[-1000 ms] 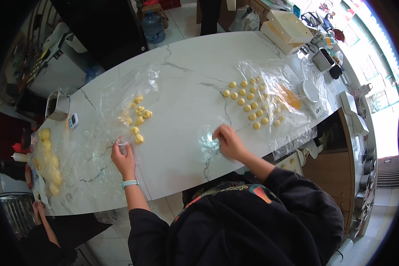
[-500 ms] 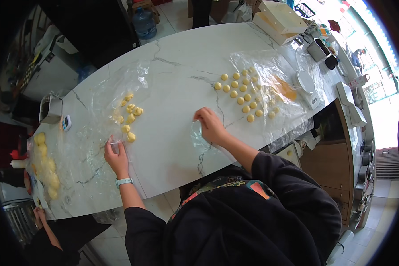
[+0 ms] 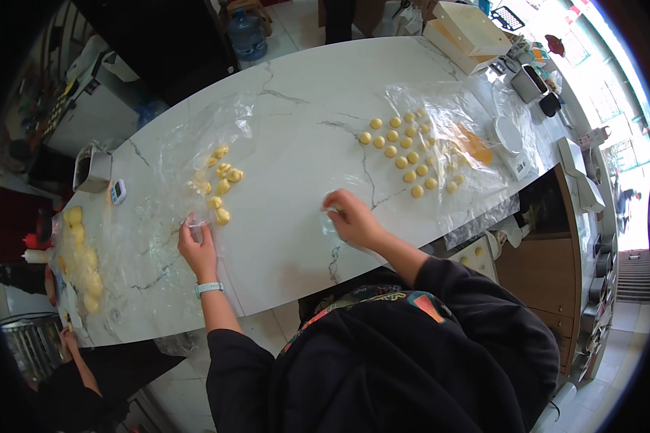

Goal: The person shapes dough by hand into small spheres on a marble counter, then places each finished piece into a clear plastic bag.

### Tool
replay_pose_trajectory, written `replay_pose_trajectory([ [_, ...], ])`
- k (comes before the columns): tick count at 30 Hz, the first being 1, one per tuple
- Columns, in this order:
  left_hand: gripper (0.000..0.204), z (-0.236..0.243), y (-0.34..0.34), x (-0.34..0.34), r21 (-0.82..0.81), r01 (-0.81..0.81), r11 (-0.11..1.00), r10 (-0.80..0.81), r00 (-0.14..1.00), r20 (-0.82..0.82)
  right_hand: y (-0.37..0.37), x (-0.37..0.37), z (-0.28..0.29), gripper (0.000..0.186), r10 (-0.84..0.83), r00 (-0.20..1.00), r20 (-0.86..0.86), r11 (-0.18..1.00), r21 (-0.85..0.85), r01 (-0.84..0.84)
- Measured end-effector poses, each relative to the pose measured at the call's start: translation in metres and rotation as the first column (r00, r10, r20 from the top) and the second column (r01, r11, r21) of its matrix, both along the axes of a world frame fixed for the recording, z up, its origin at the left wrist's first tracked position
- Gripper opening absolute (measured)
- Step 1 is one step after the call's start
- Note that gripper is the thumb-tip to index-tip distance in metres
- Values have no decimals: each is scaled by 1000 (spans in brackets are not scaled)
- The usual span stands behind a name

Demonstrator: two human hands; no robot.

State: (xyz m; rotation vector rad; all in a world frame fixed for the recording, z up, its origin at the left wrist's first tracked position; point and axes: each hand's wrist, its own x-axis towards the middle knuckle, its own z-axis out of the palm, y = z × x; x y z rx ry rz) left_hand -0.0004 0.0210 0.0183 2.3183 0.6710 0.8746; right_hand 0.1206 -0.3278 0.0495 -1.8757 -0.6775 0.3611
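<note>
My left hand point(image 3: 198, 252), wearing a pale watch, pinches the edge of a clear plastic sheet point(image 3: 175, 238) on the marble-patterned table. Just beyond its fingertips lie several irregular yellow dough pieces point(image 3: 222, 186), some under or on the plastic. My right hand point(image 3: 355, 220) is over the table's middle, its fingers closed on clear plastic film point(image 3: 328, 225), which is hard to make out against the white surface. Several small round yellow dough balls point(image 3: 391, 151) sit in loose rows to the right of it, some covered by another clear plastic sheet point(image 3: 448, 209).
Larger dough lumps point(image 3: 87, 267) lie under plastic at the left end, near another person's hand point(image 3: 68, 339). A small timer point(image 3: 118, 192) and metal tin point(image 3: 92, 172) stand at the left. A scale point(image 3: 509, 137) and a cream box point(image 3: 466, 43) are at the right.
My right hand has come a little nearer to my body with the film in its fingers. The left hand stays at the plastic's edge. The whole view has shifted slightly.
</note>
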Motion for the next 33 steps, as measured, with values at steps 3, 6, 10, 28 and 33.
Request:
replay_pose_trajectory([
  [3, 31, 4, -3, 3, 3, 0, 1000, 0, 1000, -12, -32, -6, -17, 49, -294, 938, 182, 955, 88, 282],
  [6, 31, -2, 0, -2, -15, -6, 1000, 6, 1000, -25, -37, 0, 2, 66, -192, 966, 172, 980, -10, 197],
  [10, 32, -2, 1, 0, 10, -3, 1000, 3, 1000, -30, -32, 20, 10, 63, -69, 996, 54, 995, -66, 72],
  [28, 30, 5, -4, 4, 44, -27, 999, 26, 999, 20, 81, 54, 1, 51, 64, 993, 100, 994, -92, -55],
  [33, 30, 14, -10, 5, 66, -57, 996, 58, 998, -16, 156, 60, -8, 39, 123, 826, 551, 992, -51, -114],
])
